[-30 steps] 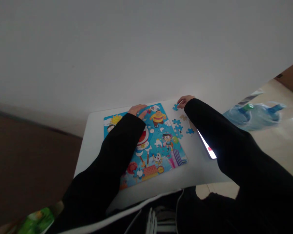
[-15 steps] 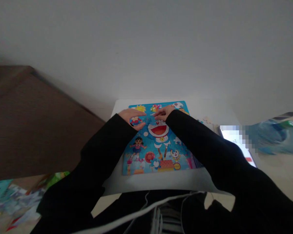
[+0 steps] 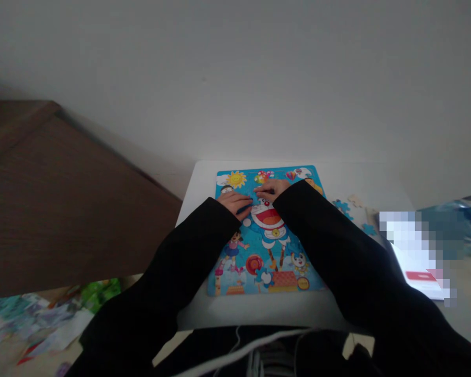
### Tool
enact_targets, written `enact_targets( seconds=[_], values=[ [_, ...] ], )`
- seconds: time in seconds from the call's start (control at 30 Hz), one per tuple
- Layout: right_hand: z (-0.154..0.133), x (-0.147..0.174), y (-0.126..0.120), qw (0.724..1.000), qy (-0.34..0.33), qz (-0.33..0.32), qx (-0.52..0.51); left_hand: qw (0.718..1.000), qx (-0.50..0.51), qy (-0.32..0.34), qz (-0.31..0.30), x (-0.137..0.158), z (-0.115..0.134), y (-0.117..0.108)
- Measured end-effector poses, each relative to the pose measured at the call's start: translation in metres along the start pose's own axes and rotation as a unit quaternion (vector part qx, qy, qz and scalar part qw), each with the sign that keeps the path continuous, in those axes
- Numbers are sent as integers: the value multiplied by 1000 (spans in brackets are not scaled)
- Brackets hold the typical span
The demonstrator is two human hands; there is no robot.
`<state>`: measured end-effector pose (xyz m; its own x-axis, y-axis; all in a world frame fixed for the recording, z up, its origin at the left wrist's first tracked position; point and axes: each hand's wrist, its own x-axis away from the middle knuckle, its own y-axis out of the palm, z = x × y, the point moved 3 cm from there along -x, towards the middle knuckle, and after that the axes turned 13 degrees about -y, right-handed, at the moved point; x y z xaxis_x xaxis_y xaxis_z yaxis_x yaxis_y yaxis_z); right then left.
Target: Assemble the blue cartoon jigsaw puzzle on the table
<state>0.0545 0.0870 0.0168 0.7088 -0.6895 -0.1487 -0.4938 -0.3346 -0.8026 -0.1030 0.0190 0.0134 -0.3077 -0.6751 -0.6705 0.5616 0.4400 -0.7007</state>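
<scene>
A blue cartoon jigsaw puzzle (image 3: pixel 255 243) lies on a small white table, with a smiling blue-and-white figure at its middle. Across its upper left part rests my left hand (image 3: pixel 235 202), fingers stretched and touching the board. Just right of it, above the central figure's face, my right hand (image 3: pixel 272 189) is closed in a pinch on what looks like a small puzzle piece, mostly hidden by the fingers. One loose blue-and-white puzzle piece (image 3: pixel 264 277) lies on the board's lower part.
Several loose pieces (image 3: pixel 342 208) lie on the white table (image 3: pixel 204 314) right of the board. Beyond them is a lit phone (image 3: pixel 419 275), partly blurred out. A brown wooden cabinet (image 3: pixel 82 209) stands at left, above scattered wrappers (image 3: pixel 35 324). A white cable (image 3: pixel 239 356) crosses my lap.
My left hand has moved right and its fingers have come down onto the board, closer to my right hand. The view has shifted, showing more loose pieces at right.
</scene>
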Motion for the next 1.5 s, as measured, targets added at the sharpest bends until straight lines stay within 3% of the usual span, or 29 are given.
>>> enact_targets(
  seconds=[0.13, 0.43, 0.87, 1.2, 1.4, 1.5],
  values=[
    [5, 3, -5, 999, 21, 16, -43, 1000, 4, -2, -6, 1, -1, 0],
    [9, 2, -6, 996, 31, -31, -73, 994, 19, -71, -82, 5, -5, 7],
    [12, 4, -3, 994, 43, -15, -104, 999, 8, -19, -46, 0, -1, 2],
    [13, 4, 1, 996, 2, -27, -90, 996, 24, -61, -63, 4, -7, 6],
    [16, 4, 4, 996, -10, -18, -91, 998, 43, -43, -36, 1, -4, 4],
    [18, 4, 4, 996, -2, -8, -91, 997, 39, -34, -58, 1, -6, 5]
  ],
)
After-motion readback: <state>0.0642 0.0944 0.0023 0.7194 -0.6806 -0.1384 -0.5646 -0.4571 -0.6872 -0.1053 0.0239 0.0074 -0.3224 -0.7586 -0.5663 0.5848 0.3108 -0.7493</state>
